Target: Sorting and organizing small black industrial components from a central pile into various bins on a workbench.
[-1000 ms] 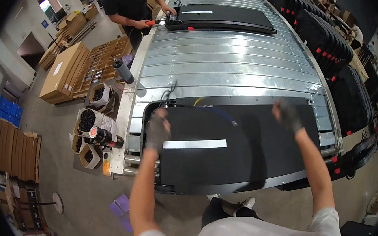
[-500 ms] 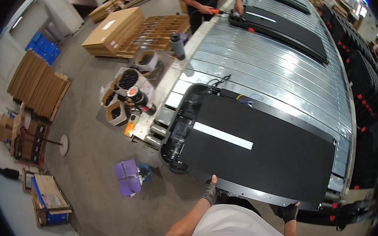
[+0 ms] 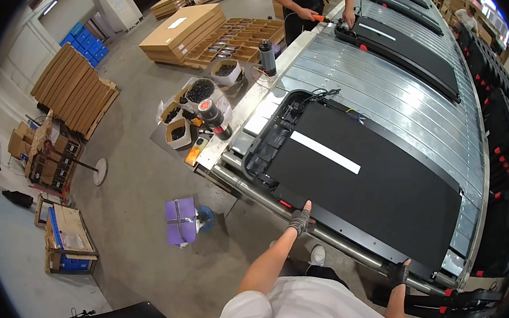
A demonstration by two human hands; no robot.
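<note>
A flat black treadmill deck (image 3: 354, 192) with a white strip lies on the metal roller table in front of me. Its motor bay (image 3: 272, 144) at the left end is uncovered, with wires at its far corner. My left hand (image 3: 300, 220), in a grey glove, holds the deck's near side rail, thumb on top and fingers mostly hidden. Near the right end of the same rail, my right hand (image 3: 400, 272) grips in the same way, its fingers largely out of sight. A steel side bar (image 3: 353, 253) of the table runs beneath the near edge.
Across the table a co-worker's hands (image 3: 348, 19) work with an orange-handled tool on another deck (image 3: 408, 48). A bottle-like canister (image 3: 215, 120), a grey cylinder (image 3: 267, 58) and boxes of small parts (image 3: 200, 91) are at the left. Stacked black units (image 3: 498, 107) line the right.
The treadmill deck has shifted away from me, farther onto the table, with both hands still on its near rail. The table's near steel bar now shows. My view has also shifted.
</note>
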